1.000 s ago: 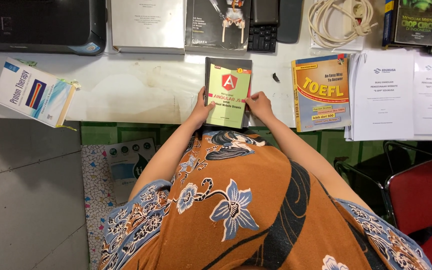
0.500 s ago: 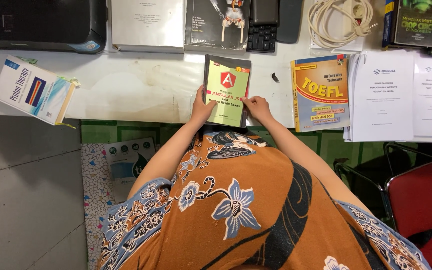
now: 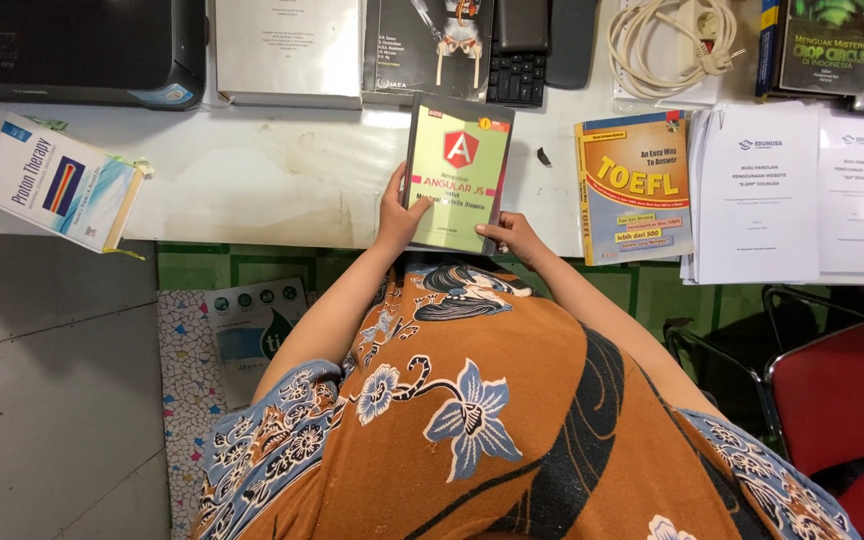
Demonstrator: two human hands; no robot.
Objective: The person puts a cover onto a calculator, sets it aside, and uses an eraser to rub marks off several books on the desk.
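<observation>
Nearest, brown flowered shirt filling the lower view. Just past it, left hand (image 3: 398, 215) clamped on the left edge of the yellow-green paperback (image 3: 457, 175), thumb across the cover. Right hand (image 3: 515, 235) gripping the lower right corner, fingers curled under. Book held above the front edge of the white table (image 3: 272, 180), cover up, tipped slightly toward the camera. Looks light and thin, glossy cover probably a bit slick, soft enough to bend if pinched at one corner only; better taken at spine and opposite edge, as now. To the right, flat on the table, orange-yellow book (image 3: 635, 187), then stapled white papers (image 3: 764, 190). Off to the left, white and blue book (image 3: 57, 181) overhanging the edge. Farther back, black printer (image 3: 77, 50), keyboard (image 3: 518, 70), coiled white cable (image 3: 667, 40).
</observation>
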